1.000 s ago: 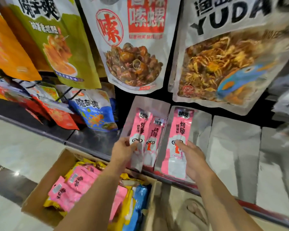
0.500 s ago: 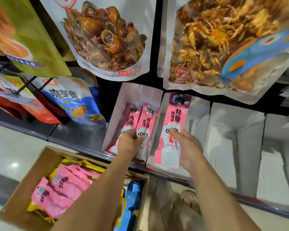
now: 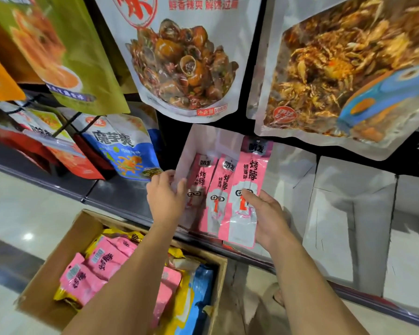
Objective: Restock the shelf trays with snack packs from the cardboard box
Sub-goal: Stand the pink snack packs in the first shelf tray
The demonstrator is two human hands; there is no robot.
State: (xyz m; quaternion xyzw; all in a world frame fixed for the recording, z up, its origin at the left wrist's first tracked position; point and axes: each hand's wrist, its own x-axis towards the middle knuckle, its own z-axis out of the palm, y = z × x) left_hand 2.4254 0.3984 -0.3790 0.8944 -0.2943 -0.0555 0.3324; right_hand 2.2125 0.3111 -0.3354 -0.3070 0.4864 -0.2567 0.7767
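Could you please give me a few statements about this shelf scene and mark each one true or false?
1. The right hand holds a long pink snack pack. True.
2. The brown cardboard box is empty. False: it holds pink, yellow and blue packs.
3. Two more pink packs lie in the translucent white shelf tray. True.
4. The left hand reaches into the box. False: it grips the tray's left wall.
5. The white trays to the right are full. False: no packs show in them.
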